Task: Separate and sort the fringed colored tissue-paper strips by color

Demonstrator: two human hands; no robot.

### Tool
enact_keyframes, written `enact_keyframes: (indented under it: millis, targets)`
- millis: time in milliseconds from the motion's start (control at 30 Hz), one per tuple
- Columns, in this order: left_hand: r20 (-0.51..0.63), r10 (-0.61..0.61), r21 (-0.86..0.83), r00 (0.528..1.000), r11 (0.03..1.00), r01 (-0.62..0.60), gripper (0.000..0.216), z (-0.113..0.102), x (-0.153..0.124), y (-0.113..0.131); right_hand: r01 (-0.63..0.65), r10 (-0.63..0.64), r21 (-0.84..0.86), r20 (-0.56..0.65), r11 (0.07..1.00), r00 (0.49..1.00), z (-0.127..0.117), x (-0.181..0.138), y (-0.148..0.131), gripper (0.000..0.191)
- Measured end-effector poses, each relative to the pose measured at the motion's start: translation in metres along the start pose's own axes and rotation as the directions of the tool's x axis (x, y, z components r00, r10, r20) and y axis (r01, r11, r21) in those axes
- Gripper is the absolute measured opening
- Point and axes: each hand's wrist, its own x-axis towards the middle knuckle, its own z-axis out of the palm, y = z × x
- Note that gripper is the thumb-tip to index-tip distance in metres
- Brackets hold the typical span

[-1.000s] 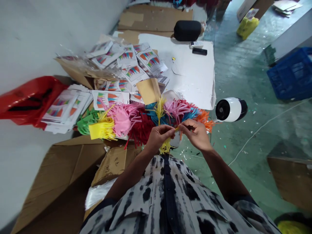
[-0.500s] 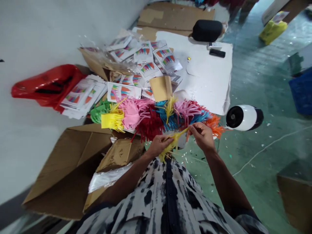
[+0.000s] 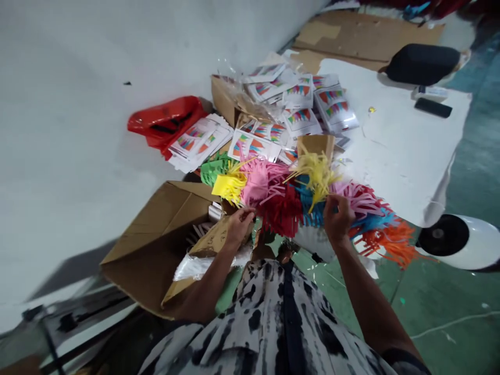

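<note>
My left hand (image 3: 241, 224) is at the near edge of a row of paper fringes, its fingers stretched out and apart, close to the bright yellow fringe (image 3: 229, 188) and the pink fringe (image 3: 260, 182). My right hand (image 3: 338, 216) has its thumb and fingers pressed together beside the pale yellow tassel (image 3: 315, 172); what lies in the pinch is hidden. That tassel rests on the pile, over a blue fringe (image 3: 318, 212). Dark red (image 3: 282, 211), lilac (image 3: 363, 199) and orange fringes (image 3: 398, 242) lie alongside, with a green one (image 3: 214, 169) at the left end.
Printed packets (image 3: 299, 94) heap up behind the fringes, beside a red plastic bag (image 3: 167, 120). An open cardboard box (image 3: 156, 224) stands at my left. White sheeting (image 3: 410, 151) bears a black case (image 3: 424, 63) at right. A white and black device (image 3: 449, 237) sits at far right.
The pale yellow tassel that both hands held now lies on the pile. My left hand has moved left and away from it; the right is beside it. The view has shifted left.
</note>
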Motion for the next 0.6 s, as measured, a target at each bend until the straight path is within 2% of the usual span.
enact_keyframes:
  millis: [67, 133, 200, 333, 433, 500, 567, 600]
  targets:
    - [0.066, -0.02, 0.048, 0.998, 0.999, 0.016, 0.032, -0.005, 0.0, -0.005, 0.041, 0.008, -0.21, 0.226, 0.977, 0.974, 0.013, -0.012, 0.013, 0.028]
    - [0.132, -0.028, 0.104, 0.991, 0.994, 0.014, 0.031, -0.01, 0.001, -0.011, 0.032, 0.094, -0.318, 0.371, 0.947, 0.924, 0.021, -0.029, 0.021, 0.026]
    - [0.162, -0.033, 0.148, 0.986, 0.989, 0.009, 0.03, -0.015, 0.008, -0.017, -0.011, 0.161, -0.35, 0.403, 0.937, 0.901, 0.026, -0.046, 0.024, 0.022]
    - [0.209, -0.067, 0.215, 0.976, 0.976, 0.021, 0.033, -0.021, 0.033, -0.024, -0.137, 0.261, -0.335, 0.359, 0.932, 0.896, 0.028, -0.065, 0.013, 0.02]
    - [0.246, -0.072, 0.242, 0.967, 0.97, 0.01, 0.036, -0.019, 0.051, -0.023, -0.234, 0.322, -0.281, 0.327, 0.931, 0.888, 0.015, -0.064, -0.02, 0.022]
    - [0.259, -0.072, 0.249, 0.963, 0.969, 0.006, 0.036, -0.017, 0.057, -0.022, -0.256, 0.301, -0.169, 0.357, 0.952, 0.884, -0.005, -0.061, -0.058, 0.03]
    - [0.286, -0.071, 0.25, 0.955, 0.968, -0.003, 0.033, -0.014, 0.055, -0.021, -0.256, 0.161, 0.181, 0.419, 0.949, 0.893, -0.035, -0.06, -0.105, 0.028]
    - [0.3, -0.07, 0.25, 0.951, 0.968, -0.008, 0.031, -0.013, 0.053, -0.02, -0.194, 0.049, 0.281, 0.451, 0.94, 0.891, -0.05, -0.06, -0.127, 0.023]
